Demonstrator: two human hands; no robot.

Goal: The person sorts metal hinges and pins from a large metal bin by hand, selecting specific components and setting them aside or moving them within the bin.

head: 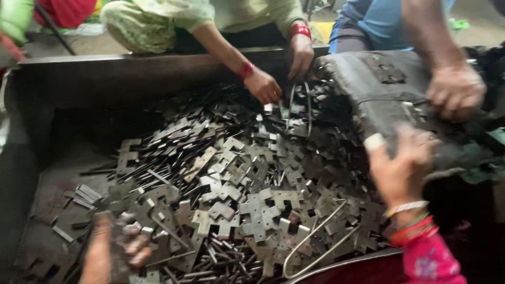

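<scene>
Your left hand (118,247), blurred at the bottom left of the view, is curling its fingers around a small bunch of flat metal pieces (138,231) at the near edge of the heap. Your right hand (402,165), wearing bangles and a pink sleeve at the wrist, is reaching up at the right with its fingers closing on the lower edge of a dark, grimy sack (389,100); a pale strip is showing at one fingertip. The sack is lying tilted over the right side of the tray, and another person's hand (456,90) is gripping its upper right part. Between your 2 hands, a big heap of stamped metal plates (236,194) with notched, cross-like outlines is spreading across a dark metal tray (94,73), mixed with thin straight strips. A bent wire loop (315,239) is lying on the heap near the front rim, close to your right wrist. At the far side, a second person in pale green is working with 2 hands (281,73) in the heap, holding thin wires, red bangles on both wrists.
</scene>
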